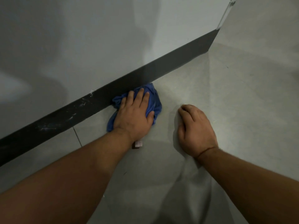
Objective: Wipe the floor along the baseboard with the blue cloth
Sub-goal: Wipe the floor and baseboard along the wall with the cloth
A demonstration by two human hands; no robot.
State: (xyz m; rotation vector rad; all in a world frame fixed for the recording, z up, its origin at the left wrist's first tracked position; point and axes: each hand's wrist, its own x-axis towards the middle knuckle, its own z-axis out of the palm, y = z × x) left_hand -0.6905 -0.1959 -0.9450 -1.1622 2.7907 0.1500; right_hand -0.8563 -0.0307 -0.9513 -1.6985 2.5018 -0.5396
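Observation:
A crumpled blue cloth (155,101) lies on the grey tiled floor (226,97), pressed against the foot of the dark baseboard (161,70). My left hand (134,113) lies flat on top of the cloth, fingers spread and pointing toward the baseboard, thumb curled round the cloth's right edge. My right hand (195,128) rests on the bare floor to the right of the cloth, fingers curled under, holding nothing. The baseboard runs diagonally from lower left to upper right and carries white scuff marks (48,126) on its left stretch.
A pale grey wall (80,38) rises above the baseboard. The wall ends at an outer corner (215,33) at the upper right, with more floor beyond. A small pinkish object (138,143) shows under my left wrist. A tile joint (77,138) crosses the floor at left.

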